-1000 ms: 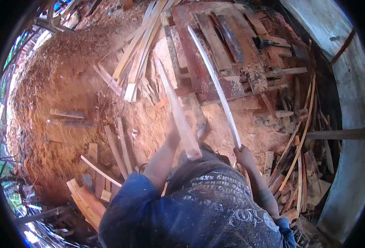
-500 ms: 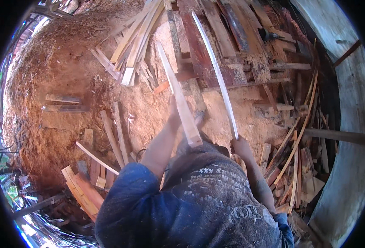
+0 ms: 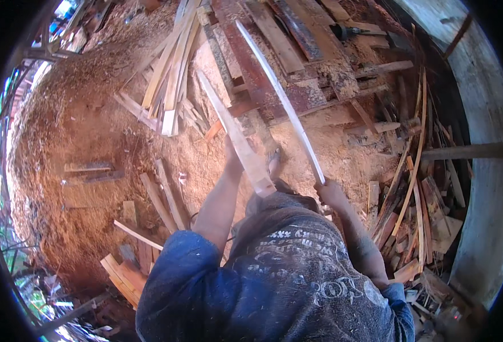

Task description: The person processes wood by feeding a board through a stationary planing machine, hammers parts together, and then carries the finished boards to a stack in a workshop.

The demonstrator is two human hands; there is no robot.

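My left hand (image 3: pixel 232 153) is closed round a long, tapered wooden board (image 3: pixel 241 145). The board's thick squared end lies close to my waist and its narrow end points away from me. On the right, my right hand (image 3: pixel 331 194) grips the near end of a long, narrow pale strip of wood (image 3: pixel 285 102). That strip reaches forward over the stacked planks, looking slightly curved. The two pieces are apart, with my bare foot (image 3: pixel 273 162) on the sawdust between them. The board partly hides my left fingers.
Sawdust covers the ground (image 3: pixel 92 125), heaped at the left. Ahead lie a bundle of pale strips (image 3: pixel 174 62), dark reddish planks (image 3: pixel 245 62) and a dark power tool (image 3: pixel 348 31). Offcuts (image 3: pixel 428 211) pile up at right beside a pale upright slab (image 3: pixel 482 188). Short boards (image 3: pixel 120 279) lie lower left.
The view has turned slightly, so the far planks sit further left. Both hands keep their grip, and the board and strip have shifted a little left in view.
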